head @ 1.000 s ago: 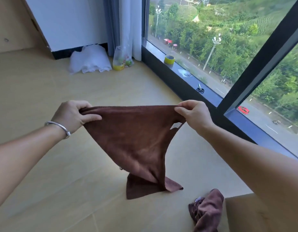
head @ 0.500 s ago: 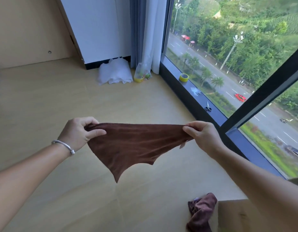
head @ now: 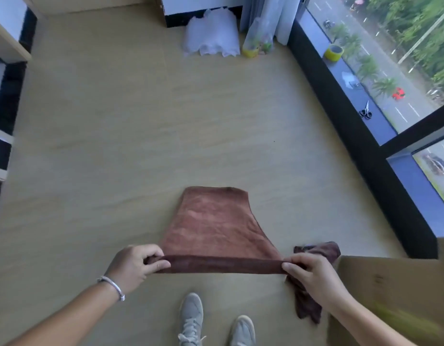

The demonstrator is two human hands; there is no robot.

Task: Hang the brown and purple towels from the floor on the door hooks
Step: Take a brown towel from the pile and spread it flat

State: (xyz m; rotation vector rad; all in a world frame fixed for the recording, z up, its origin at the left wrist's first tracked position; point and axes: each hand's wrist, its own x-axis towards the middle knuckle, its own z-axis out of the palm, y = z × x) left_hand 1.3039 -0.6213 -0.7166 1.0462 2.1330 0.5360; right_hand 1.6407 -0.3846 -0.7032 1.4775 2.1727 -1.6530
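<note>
A person's left hand (head: 133, 265) and right hand (head: 313, 277) each pinch a top corner of the brown towel (head: 213, 228), stretched taut between them above the floor (head: 141, 146). The purple towel (head: 315, 255) lies crumpled on the floor, just beneath the right hand's grip.

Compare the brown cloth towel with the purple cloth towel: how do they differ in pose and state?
The brown cloth towel is stretched out flat, gripped at two corners by the left hand and right hand; the purple cloth towel is crumpled. The brown towel is lifted; the purple towel lies on the wooden floor, untouched. Both look like soft fabric.
</note>
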